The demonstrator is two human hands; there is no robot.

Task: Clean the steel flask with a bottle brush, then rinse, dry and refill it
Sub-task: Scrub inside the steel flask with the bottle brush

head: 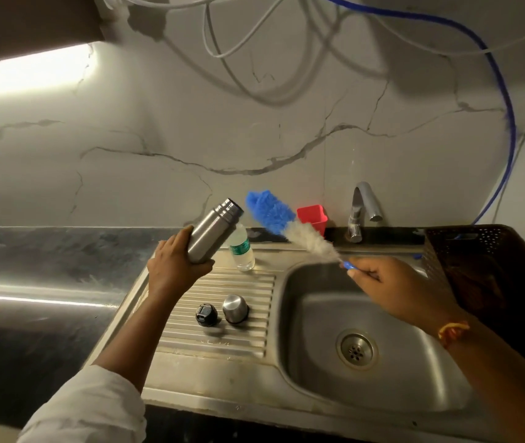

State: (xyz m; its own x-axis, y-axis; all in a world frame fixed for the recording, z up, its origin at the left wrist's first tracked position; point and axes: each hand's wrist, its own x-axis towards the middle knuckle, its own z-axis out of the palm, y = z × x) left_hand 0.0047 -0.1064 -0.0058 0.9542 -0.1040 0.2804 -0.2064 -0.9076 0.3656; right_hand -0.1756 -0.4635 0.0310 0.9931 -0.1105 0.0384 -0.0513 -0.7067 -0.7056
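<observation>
Left hand (176, 266): fingers curled round the lower body of the steel flask (211, 230), holding it above the drainboard (219, 327), tilted, open mouth pointing up and to the right.
Right hand (389, 284): pinching the blue handle end of the bottle brush (289, 227), raised over the sink (318, 318).
Brush: slants up and to the left from the right hand; white bristles near the handle, blue fluffy head at the tip.
Brush to flask: blue head sits just beside the flask mouth, outside it; contact cannot be told.
Flask parts: black stopper (206, 314) and steel cup lid (235, 308) stand side by side on the ribbed drainboard, below the flask, apart from each other.
Plastic bottle (242, 249): clear, green label, upright at the back of the drainboard, partly behind the flask.
Tap (361, 209): chrome, behind the sink; no water seen running.
Red holder (312, 219): against the wall, left of the tap.
Dark perforated basket (465, 251): to the right of the sink.
Wall: marble-pattern panel, white cables (238, 43) and 1 blue hose (507, 107) hanging across it.
Surface (47, 266): dark, to the left of the drainboard.
</observation>
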